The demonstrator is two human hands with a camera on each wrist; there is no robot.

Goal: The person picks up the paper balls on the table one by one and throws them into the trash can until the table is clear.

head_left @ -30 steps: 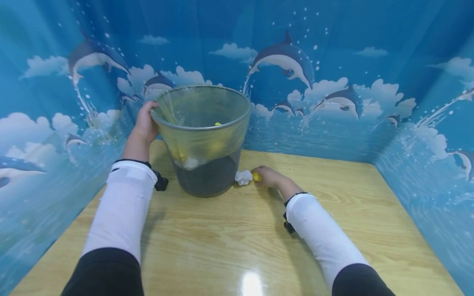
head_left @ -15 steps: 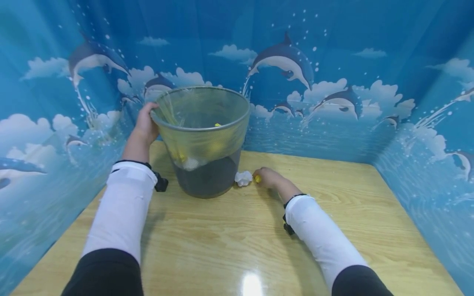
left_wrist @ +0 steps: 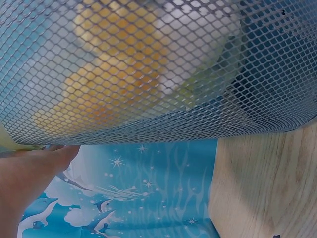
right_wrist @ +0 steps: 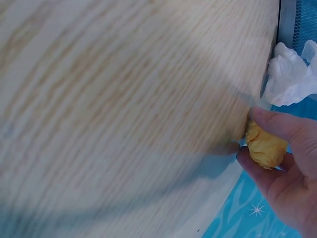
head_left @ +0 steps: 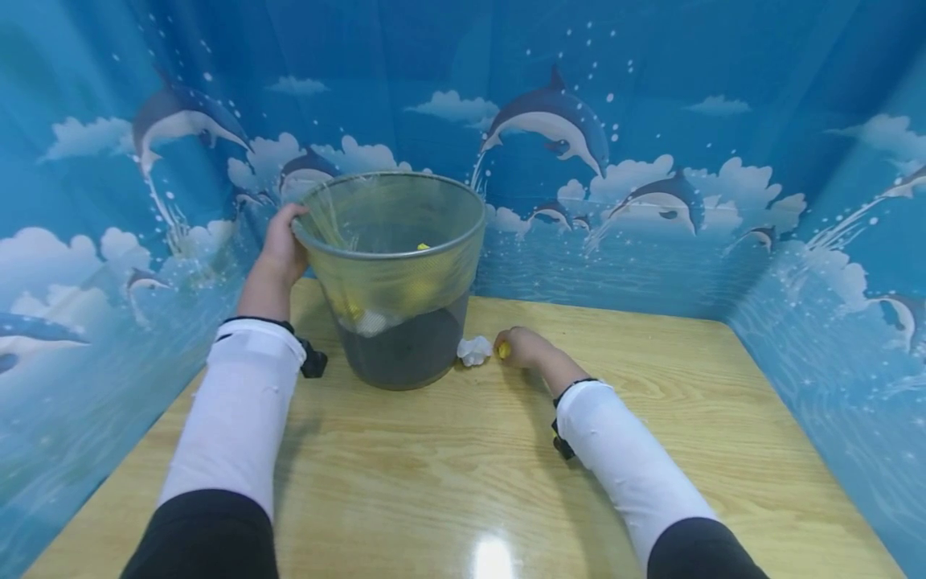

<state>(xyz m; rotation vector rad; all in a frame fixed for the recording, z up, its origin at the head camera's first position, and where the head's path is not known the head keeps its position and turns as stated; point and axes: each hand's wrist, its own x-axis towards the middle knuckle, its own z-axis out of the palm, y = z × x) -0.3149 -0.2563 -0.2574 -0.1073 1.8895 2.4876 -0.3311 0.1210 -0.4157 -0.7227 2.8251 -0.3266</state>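
A wire-mesh wastebasket (head_left: 405, 346) with a clear yellowish liner stands upright on the table. My left hand (head_left: 284, 245) grips its rim on the left side; in the left wrist view that hand (left_wrist: 37, 168) shows only in part below the mesh. To the right of the basket's base, my right hand (head_left: 526, 347) pinches a small crumpled yellow paper ball (right_wrist: 266, 146) between thumb and fingers, low at the tabletop. Between that hand and the basket lies a crumpled white wad (head_left: 473, 351), thin and translucent in the right wrist view.
Through the mesh show yellow and white crumpled pieces (left_wrist: 116, 64) inside the liner. The wood-grain table (head_left: 405, 466) is enclosed at the back and sides by blue dolphin-print curtains (head_left: 405, 80). Both forearms wear white sleeves (head_left: 242, 402) and wrist cameras.
My right hand has shifted slightly right with the yellow paper ball, widening the gap to the white wad. The left hand and wastebasket stay in place.
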